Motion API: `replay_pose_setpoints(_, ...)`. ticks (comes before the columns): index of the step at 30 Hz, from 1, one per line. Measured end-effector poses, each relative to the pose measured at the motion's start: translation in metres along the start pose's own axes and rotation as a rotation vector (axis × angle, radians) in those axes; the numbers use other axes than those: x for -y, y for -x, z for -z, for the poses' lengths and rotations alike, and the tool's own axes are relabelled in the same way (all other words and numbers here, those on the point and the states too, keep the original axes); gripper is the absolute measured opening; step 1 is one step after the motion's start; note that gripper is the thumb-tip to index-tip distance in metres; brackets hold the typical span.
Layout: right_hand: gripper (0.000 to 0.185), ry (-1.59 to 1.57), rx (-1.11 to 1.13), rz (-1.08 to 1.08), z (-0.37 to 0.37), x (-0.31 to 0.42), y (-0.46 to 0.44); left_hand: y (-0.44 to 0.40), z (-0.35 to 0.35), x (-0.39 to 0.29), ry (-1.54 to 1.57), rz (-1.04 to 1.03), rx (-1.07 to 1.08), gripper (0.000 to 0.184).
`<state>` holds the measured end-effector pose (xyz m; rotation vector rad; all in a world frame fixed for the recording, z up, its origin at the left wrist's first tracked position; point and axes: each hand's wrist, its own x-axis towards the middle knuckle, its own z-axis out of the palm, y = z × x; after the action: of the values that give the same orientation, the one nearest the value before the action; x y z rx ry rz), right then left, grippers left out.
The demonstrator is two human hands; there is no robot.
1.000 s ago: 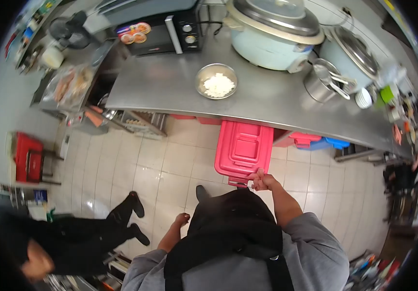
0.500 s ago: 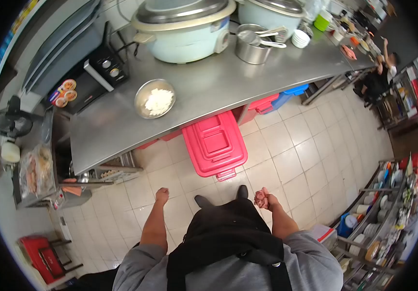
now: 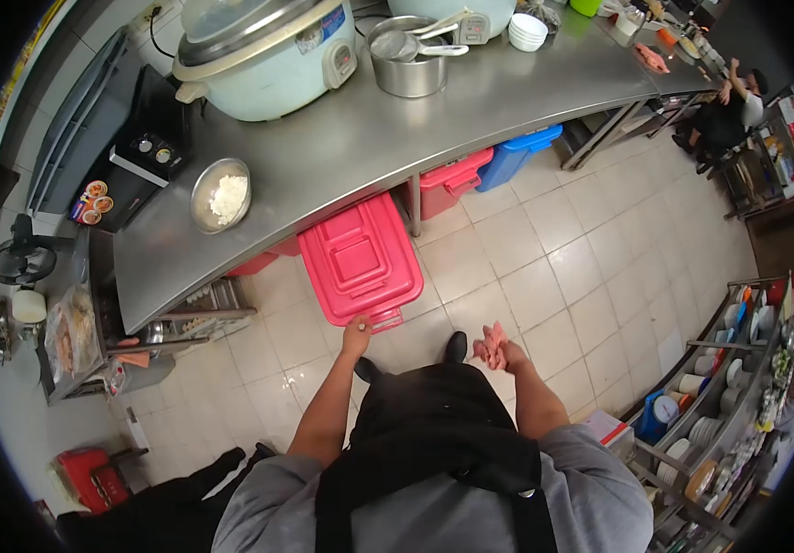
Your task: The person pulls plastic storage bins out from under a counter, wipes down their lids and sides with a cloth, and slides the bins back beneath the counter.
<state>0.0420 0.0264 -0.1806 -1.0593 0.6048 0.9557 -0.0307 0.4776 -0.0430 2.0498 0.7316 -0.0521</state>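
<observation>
My right hand [image 3: 513, 355] is closed around pieces of raw meat [image 3: 490, 345], pinkish-red and hanging out past the fingers, held low over the tiled floor. My left hand [image 3: 357, 335] is closed, and anything inside it is too small to make out. In view it overlaps the front edge of the red lidded bin [image 3: 360, 261]; whether it touches the bin I cannot tell. The bin's lid is on, and its back part lies under the steel counter's edge. On the counter [image 3: 323, 157] a metal bowl [image 3: 201, 208] holds white, crumbly-looking food [image 3: 228, 199].
Along the counter stand a large rice cooker [image 3: 277, 78], a steel pot [image 3: 410, 78] with ladles or strainers, and stacked white bowls [image 3: 528, 33]. Another red bin [image 3: 447, 184] and a blue bin [image 3: 518, 157] sit underneath. Dish shelves [image 3: 710, 396] are at right. A person [image 3: 733, 111] is far right.
My view has turned and moved to the right along the counter. My left hand has come forward and right to the red bin's front edge. The meat stays in my right hand.
</observation>
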Motion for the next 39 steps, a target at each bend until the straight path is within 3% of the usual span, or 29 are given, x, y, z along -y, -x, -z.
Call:
replay_pose_setpoints(2, 0.040, 0.252, -0.136, 0.032, -0.003, 0.046, 0.014, -0.008, -0.014, 0.017, 0.035, 0.108, 0.021, 0.037)
replay_pose_setpoints(4, 0.040, 0.341, -0.132, 0.018, -0.007, 0.085, 0.023, -0.008, -0.013, -0.001, -0.013, 0.079, -0.128, 0.044)
replay_pose_setpoints(5, 0.040, 0.343, -0.089, 0.008, -0.010, 0.103, 0.027, -0.016, -0.018, 0.016, -0.031, 0.085, -0.137, 0.053)
replay_pose_setpoints(10, 0.041, 0.264, 0.133, -0.026, -0.028, 0.153, 0.017, -0.033, -0.004, -0.010, -0.072, 0.077, -0.325, 0.063)
replay_pose_setpoints(15, 0.045, 0.138, 0.198, -0.017, -0.125, 0.162, -0.020, -0.065, -0.009, 0.023, -0.235, 0.050, -0.491, 0.069)
replay_pose_setpoints(17, 0.047, 0.092, 0.342, 0.030, -0.160, 0.144, -0.061, -0.076, -0.011, 0.030, -0.292, 0.123, -0.598, 0.068)
replay_pose_setpoints(21, 0.042, 0.107, 0.369, 0.212, -0.210, 0.082, -0.164, -0.107, -0.005, 0.118, -0.070, 0.188, -0.801, 0.058)
replay_pose_setpoints(22, 0.041, 0.045, 0.268, 0.247, -0.220, 0.071, -0.177, -0.110, -0.009, 0.123, -0.084, 0.185, -0.792, 0.058)
replay_pose_setpoints(24, 0.041, -0.033, 0.158, 0.275, -0.232, 0.043, -0.206, -0.112, -0.014, 0.122, 0.457, 0.278, -0.732, 0.055)
replay_pose_setpoints(26, 0.039, 0.115, 0.138, 0.554, -0.236, 0.012, -0.241, -0.117, -0.013, 0.143, 0.447, 0.217, -0.723, 0.052)
replay_pose_setpoints(28, 0.037, 0.121, 0.100, 0.579, -0.231, 0.001, -0.275, -0.118, -0.007, 0.147, 0.825, 0.173, -0.653, 0.049)
replay_pose_setpoints(31, 0.032, 0.159, 0.028, 0.632, -0.210, -0.031, -0.349, -0.113, 0.007, 0.156, 0.854, 0.128, -0.521, 0.044)
replay_pose_setpoints(33, 0.031, 0.385, -0.201, 0.630, -0.184, -0.085, -0.451, -0.111, 0.019, 0.164, 0.856, 0.164, -0.511, 0.042)
replay_pose_setpoints(34, 0.031, 0.378, -0.195, 0.636, -0.180, -0.091, -0.467, -0.112, 0.030, 0.168, 0.817, 0.196, -0.520, 0.043)
replay_pose_setpoints(37, 0.029, 0.064, -0.375, 0.682, -0.188, -0.094, -0.489, -0.122, 0.084, 0.207, 0.687, 0.306, -0.435, 0.048)
replay_pose_setpoints(39, 0.029, -0.104, -0.450, 0.694, -0.192, -0.099, -0.501, -0.136, 0.116, 0.221, 0.602, 0.278, -0.491, 0.046)
